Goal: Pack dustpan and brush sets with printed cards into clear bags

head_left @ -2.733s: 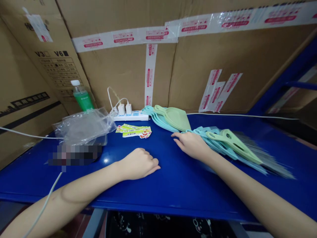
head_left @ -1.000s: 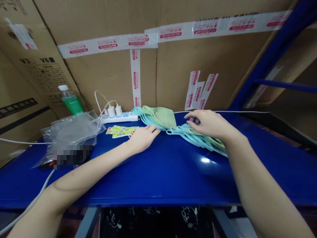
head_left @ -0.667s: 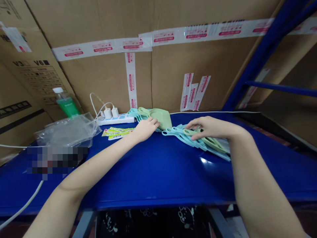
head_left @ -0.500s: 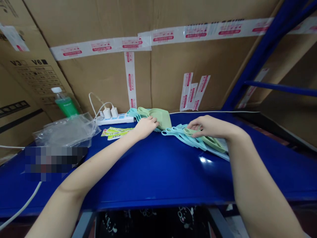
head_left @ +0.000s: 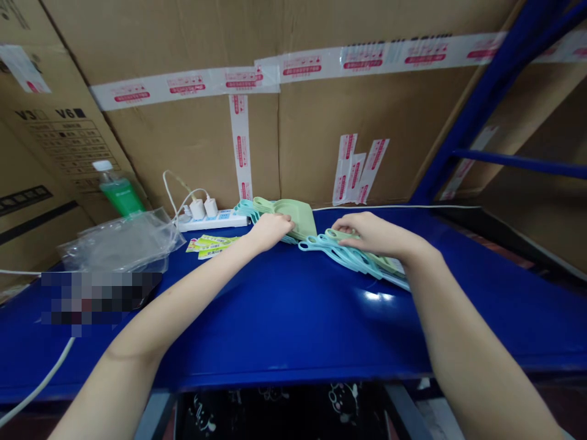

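A stack of small plastic dustpans, green on top of teal, lies at the back of the blue table. My left hand rests on the stack's near edge with its fingers curled on the top green pan. To the right lies a pile of teal and green mini brooms in clear wrap. My right hand lies over the pile, fingers closed on the green handle on top.
A white power strip with two chargers sits by the cardboard wall. Yellow-green labels lie in front of it. Clear plastic bags and a green bottle stand at the left. A white cable hangs off the front left edge.
My left hand went from the table's middle to the dustpan stack. My right hand slid from the pile's near side onto the broom handles and drew a little left.
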